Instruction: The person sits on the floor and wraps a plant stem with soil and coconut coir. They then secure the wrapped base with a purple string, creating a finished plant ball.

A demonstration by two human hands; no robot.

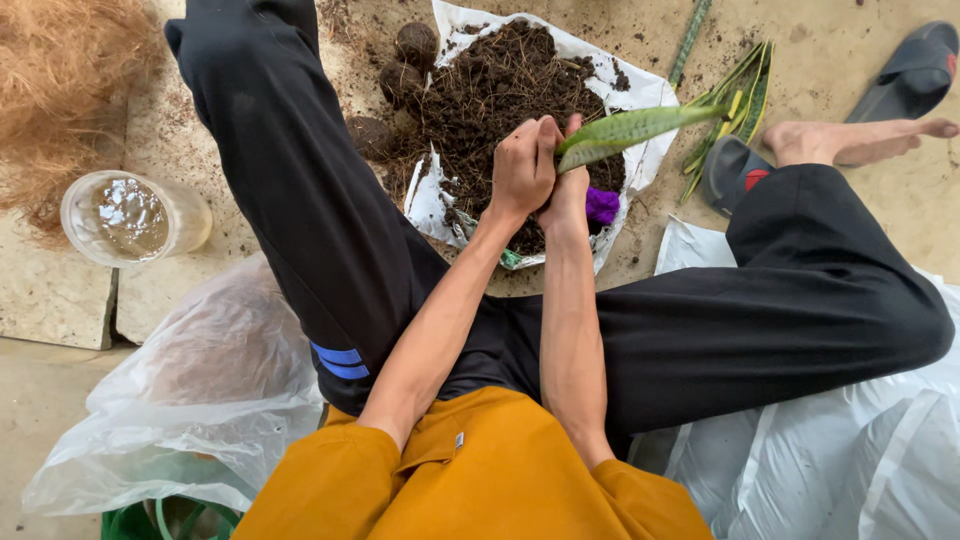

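Bare concrete floor [850, 60] here, dusted with dirt, and the person sitting right on it with legs spread around a white bag [640, 95] laid open with a heap of dark soil [490, 90] on it. From where I'm watching, both hands meet over the near edge of that heap. The left hand [522, 165] is curled shut around the base of a leaf [630, 128], a long green blade with a yellowish edge that sticks out to the right, roughly level. The right hand [568, 190] is pressed up against the left one, thumb raised; its fingers are tucked behind, so I can't tell if they're gripping the leaf base too or only steadying it.

My take on handling: the leaf looks stiff and light, holds its own shape without drooping, but I'd guess it creases or snaps if bent mid-blade. Low at the base, where it's thickest, is the spot to hold.

Other stuff around: something purple [602, 205] just beside the right hand, more cut leaves [735, 105] lying past the bag, a few round brown lumps [400, 80] by the soil, a clear cup [130, 215] of water on the left, brown fibre [55, 80] far left, and a dark sandal [915, 70] top right.
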